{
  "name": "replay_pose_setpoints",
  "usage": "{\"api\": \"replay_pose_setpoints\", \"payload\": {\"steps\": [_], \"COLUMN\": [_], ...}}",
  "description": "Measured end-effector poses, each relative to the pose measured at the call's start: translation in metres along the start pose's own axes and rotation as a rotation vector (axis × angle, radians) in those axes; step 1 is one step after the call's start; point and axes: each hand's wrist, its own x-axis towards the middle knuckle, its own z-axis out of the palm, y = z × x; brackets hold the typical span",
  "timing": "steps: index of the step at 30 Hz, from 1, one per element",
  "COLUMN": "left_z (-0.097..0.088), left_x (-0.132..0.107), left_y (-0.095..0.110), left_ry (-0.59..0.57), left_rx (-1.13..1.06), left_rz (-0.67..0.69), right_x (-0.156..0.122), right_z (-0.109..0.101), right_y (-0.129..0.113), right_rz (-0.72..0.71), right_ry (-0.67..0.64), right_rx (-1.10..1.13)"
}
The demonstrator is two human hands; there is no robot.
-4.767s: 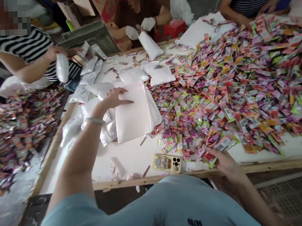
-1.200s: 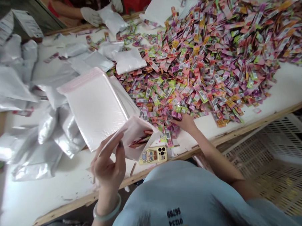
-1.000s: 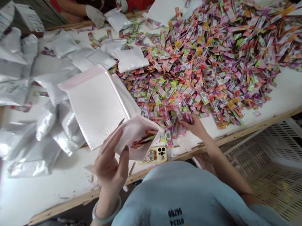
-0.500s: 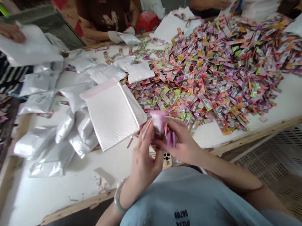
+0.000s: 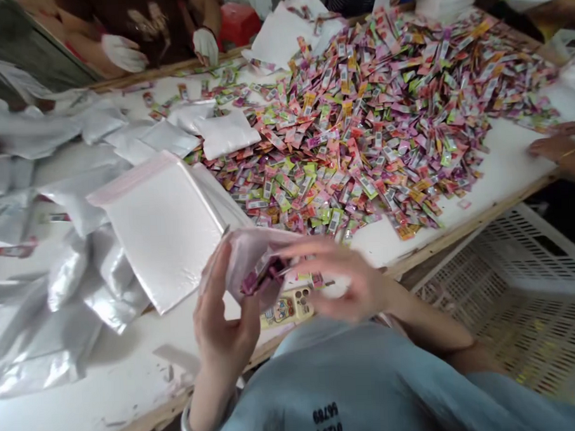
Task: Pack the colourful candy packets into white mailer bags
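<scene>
My left hand [image 5: 228,320] grips a translucent whitish plastic bag [image 5: 239,259], its mouth spread wide. Inside the bag lie several purple snack packets [image 5: 264,274]. My right hand [image 5: 342,280], blurred by motion, is at the bag's right side with fingers stretched out and thumb apart; I see nothing held in it. Below the bag, a phone in a yellow patterned case [image 5: 286,308] lies on the table. A stack of flat white bags with a pink flap edge [image 5: 162,230] is just left of my left hand.
A large heap of small colourful packets [image 5: 360,130] covers the table's middle and right. Filled white bags [image 5: 35,334] crowd the left. A white plastic crate [image 5: 524,294] stands below the table edge at right. Across the table, a person's gloved hands [image 5: 123,52] show.
The packets between my hands now sit in the opened bag. My right hand has come away from them, and my view has shifted right.
</scene>
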Motion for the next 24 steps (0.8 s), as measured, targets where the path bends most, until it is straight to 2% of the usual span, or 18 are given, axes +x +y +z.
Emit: {"api": "replay_pose_setpoints", "payload": {"steps": [1,2,3,4,5,6,7,10,12,15,18,21,24], "left_z": [-0.001,-0.002,-0.002,-0.002,-0.002,-0.001,0.0,0.0,-0.002,-0.004,-0.004,-0.003,-0.004], "left_x": [-0.001,-0.001,-0.002,-0.001,-0.001,0.0,0.0,0.001,0.0,-0.002,0.0,0.003,0.003], "left_y": [-0.005,-0.009,-0.013,-0.015,-0.017,-0.018,-0.018,-0.014,-0.013,-0.014,-0.015,-0.014,-0.013], "left_ry": [0.021,0.037,0.054,0.065,0.076,0.085,0.084,0.046,0.031,0.037,0.062,0.05,0.054], "left_rx": [-0.003,-0.009,-0.015,-0.019,-0.02,-0.022,-0.021,-0.018,-0.01,-0.025,-0.037,-0.029,-0.026], "left_rz": [-0.035,-0.062,-0.073,-0.074,-0.064,-0.047,-0.033,-0.037,-0.055,-0.099,-0.109,-0.099,-0.07], "right_x": [-0.012,-0.023,-0.031,-0.035,-0.036,-0.035,-0.033,-0.035,-0.053,-0.092,-0.113,-0.111,-0.107], "right_z": [-0.007,-0.011,-0.013,-0.011,-0.007,0.001,0.009,0.03,0.032,0.016,-0.013,-0.035,-0.042], "right_y": [0.019,0.041,0.063,0.084,0.103,0.118,0.13,0.143,0.142,0.143,0.156,0.178,0.197], "right_rz": [0.191,0.463,0.753,0.986,1.15,1.25,1.285,1.207,1.136,1.03,0.779,0.545,0.511], "right_ry": [0.115,0.202,0.218,0.181,0.114,0.044,-0.01,-0.022,0.022,0.082,0.116,-0.045,-0.249], "right_rx": [-0.058,-0.183,-0.328,-0.441,-0.521,-0.569,-0.584,-0.521,-0.381,-0.158,-0.196,-0.35,-0.463]}}
